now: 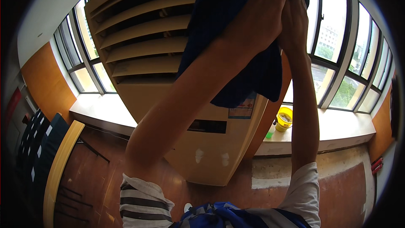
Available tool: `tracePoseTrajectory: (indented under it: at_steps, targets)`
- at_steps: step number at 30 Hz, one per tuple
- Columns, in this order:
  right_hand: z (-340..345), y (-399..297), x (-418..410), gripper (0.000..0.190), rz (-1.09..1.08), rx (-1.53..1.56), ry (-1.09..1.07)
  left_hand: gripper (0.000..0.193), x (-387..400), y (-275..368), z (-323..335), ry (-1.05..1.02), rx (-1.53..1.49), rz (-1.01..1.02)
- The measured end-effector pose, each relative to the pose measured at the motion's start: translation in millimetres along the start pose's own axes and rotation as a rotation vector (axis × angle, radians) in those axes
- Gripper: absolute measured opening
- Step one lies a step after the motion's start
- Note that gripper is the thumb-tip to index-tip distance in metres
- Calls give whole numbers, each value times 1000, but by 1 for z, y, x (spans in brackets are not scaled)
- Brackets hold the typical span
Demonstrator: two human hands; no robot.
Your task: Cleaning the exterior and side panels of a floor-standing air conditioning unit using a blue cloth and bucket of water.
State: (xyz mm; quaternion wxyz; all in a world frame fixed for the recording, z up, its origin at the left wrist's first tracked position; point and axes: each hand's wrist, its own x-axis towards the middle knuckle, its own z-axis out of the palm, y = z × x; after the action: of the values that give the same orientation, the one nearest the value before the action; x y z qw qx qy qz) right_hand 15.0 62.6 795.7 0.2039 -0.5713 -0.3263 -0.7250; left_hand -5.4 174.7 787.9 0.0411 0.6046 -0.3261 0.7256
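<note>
Both arms reach up to the top of a tall beige floor-standing air conditioner (142,101) with curved louvres. A dark blue cloth (250,72) hangs over the right part of its louvres and front. My left hand (259,15) lies against the cloth near its upper right edge, its fingers partly cut off by the picture's top. My right hand (294,22) is close beside it, at the unit's right edge, also touching the cloth. How the fingers of either hand close on the cloth is hidden. Below the cloth are a printed sticker (242,109) and a dark display panel (207,126).
On the right windowsill (341,126) stand a yellow bucket (284,118) and a spray bottle (271,129) with green at its base. At the left are a light wooden edge (60,164), dark chairs (53,133) and thin metal legs. Windows (329,22) rise behind the unit.
</note>
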Motion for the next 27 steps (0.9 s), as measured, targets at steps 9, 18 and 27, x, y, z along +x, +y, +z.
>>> tracePoseTrajectory:
  at_steps: [9,18,27]
  targets:
    - [34,-64,36,52,-14,-234,-255,65,-13,-92,-14,40,-40,-53]
    - [157,-130,67,53,-374,-445,-397,61,-56,-225,-89,-38,-23,-286]
    - [259,-202,41,62,-494,-228,-254,54,-180,-308,-118,-205,-146,-558]
